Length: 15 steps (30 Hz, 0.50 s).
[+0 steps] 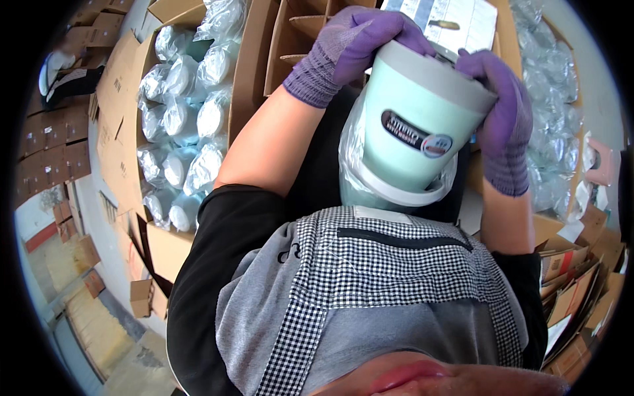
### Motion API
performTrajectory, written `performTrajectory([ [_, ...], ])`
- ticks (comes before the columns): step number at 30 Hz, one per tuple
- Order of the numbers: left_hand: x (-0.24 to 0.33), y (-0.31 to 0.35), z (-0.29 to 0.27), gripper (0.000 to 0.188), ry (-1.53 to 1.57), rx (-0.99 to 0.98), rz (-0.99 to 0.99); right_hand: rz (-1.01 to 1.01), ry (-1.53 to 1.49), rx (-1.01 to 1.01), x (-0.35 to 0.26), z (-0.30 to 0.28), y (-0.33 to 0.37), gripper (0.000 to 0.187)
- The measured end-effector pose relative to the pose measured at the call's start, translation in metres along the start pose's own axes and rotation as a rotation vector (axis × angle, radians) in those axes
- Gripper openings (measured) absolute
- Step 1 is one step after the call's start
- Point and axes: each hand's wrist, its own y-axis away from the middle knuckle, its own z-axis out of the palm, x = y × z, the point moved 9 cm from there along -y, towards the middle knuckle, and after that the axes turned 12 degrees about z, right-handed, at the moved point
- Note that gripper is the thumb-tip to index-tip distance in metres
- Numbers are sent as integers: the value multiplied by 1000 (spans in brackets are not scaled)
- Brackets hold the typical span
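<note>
A mint-green pail-shaped container with a grey rim and a dark oval label is tilted above my lap. A pale curved band, perhaps a handle, crosses its lower end. My left hand, in a purple glove, grips the grey rim from the upper left. On the other side my right hand, gloved alike, holds the rim's right part; some fingertips are hidden behind it. Clear plastic wrap hangs around the container's lower left. Beneath it, partly covered, shows another mint-green surface.
To my left, an open carton holds several plastic-wrapped pale items. A carton with cardboard dividers stands ahead, beside a printed sheet or box. Bagged items fill a carton at right; flattened cardboard lies nearer. Someone is far left.
</note>
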Motion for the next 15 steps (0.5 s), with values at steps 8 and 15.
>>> performTrajectory([
  [8,65,-19,26,37,-443,-99,-172,-108,-63,-231,20,-12,-17,34],
  [15,109,-31,69,37,-1256,-217,23,208,-872,-528,51,73,-61,46],
])
